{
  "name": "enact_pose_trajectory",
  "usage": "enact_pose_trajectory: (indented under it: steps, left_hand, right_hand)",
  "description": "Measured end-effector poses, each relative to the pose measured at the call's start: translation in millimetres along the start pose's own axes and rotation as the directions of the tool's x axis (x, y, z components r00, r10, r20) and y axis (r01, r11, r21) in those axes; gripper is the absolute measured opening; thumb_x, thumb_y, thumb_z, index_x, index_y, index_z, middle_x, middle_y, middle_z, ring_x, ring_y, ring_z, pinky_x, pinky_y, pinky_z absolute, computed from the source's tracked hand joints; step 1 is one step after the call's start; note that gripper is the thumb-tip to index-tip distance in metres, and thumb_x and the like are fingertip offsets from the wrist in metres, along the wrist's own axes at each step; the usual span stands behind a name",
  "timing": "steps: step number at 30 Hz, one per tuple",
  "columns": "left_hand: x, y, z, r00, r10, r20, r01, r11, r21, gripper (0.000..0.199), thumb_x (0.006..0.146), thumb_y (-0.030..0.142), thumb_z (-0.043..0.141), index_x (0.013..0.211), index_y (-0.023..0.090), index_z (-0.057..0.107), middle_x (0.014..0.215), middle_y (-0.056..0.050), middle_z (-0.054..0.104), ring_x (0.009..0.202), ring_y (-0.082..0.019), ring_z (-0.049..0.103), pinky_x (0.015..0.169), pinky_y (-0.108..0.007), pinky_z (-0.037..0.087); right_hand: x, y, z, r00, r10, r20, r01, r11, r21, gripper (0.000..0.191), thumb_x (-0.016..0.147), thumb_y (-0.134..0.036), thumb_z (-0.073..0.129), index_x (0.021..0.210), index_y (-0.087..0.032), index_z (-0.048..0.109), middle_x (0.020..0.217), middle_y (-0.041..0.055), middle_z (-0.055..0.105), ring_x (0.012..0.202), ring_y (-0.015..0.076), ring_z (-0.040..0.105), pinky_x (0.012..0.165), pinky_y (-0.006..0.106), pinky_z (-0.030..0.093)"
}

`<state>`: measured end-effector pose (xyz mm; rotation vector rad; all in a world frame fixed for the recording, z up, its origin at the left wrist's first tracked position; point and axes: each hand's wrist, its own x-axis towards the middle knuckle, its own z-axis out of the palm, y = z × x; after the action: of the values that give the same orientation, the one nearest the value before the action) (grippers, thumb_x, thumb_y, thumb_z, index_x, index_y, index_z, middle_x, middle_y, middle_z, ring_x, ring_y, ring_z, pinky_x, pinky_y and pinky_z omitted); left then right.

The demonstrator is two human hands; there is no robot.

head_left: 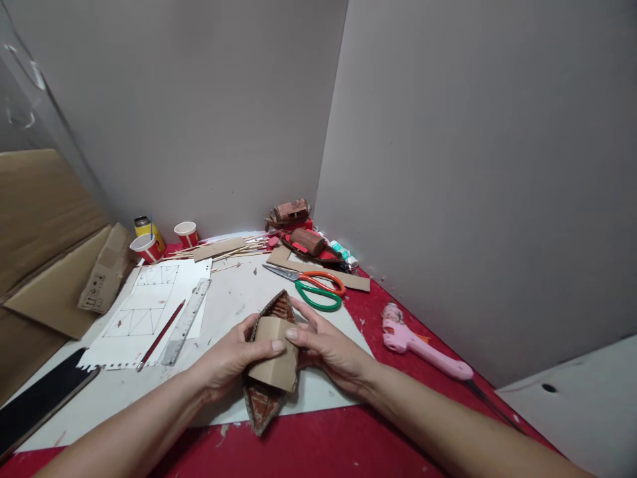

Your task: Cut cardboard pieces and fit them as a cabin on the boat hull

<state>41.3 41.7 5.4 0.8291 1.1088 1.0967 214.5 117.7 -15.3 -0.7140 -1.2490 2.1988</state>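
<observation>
A small brown model boat (261,405) made of cardboard points away from me, held between both hands above the white sheet. Across its middle lies a curved piece of plain cardboard (271,328), arched like a roof. My left hand (229,352) grips the left side, its thumb pressing on top of the cardboard piece. From the right, my right hand (331,348) holds the boat, with its thumb also on the cardboard near the other thumb. Some fingers of both hands are hidden beneath or behind the hull.
Scissors (318,292) lie beyond my hands; a pink glue gun (423,348) rests at right. At left are a ruler (186,322), a pencil (162,335), drawn paper (144,312) and a dark phone-like slab (44,398). Two model boats (308,242), sticks, and paper cups (146,249) stand behind.
</observation>
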Motion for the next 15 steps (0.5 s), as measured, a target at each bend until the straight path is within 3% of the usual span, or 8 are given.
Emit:
enact_pose_trajectory:
  steps: [8,15]
  left_hand:
    - [1.9,-4.2,-2.0,1.0,-0.002,-0.001,0.002,1.0,0.009,0.059,0.067,0.033,0.085,0.117,0.013,0.062,0.113,-0.018,0.068,0.095,-0.027,0.064,0.082,-0.036,0.049]
    - [3.2,-3.7,-3.4,0.999,-0.034,-0.001,0.034,0.999,-0.009,0.062,0.067,0.035,0.086,0.118,0.011,0.061,0.111,-0.017,0.069,0.088,-0.022,0.063,0.077,-0.033,0.049]
  right_hand:
    - [-0.4,1.3,-0.2,1.0,0.007,-0.018,-0.007,1.0,0.003,0.094,0.074,-0.034,0.083,0.151,-0.026,0.029,0.11,0.0075,0.072,0.089,0.0188,0.069,0.072,0.028,0.052]
    - [2.1,3.3,-1.9,1.0,0.007,-0.018,-0.007,1.0,0.001,0.095,0.073,-0.037,0.084,0.15,-0.025,0.029,0.103,0.0067,0.072,0.082,0.0182,0.068,0.063,0.027,0.052]
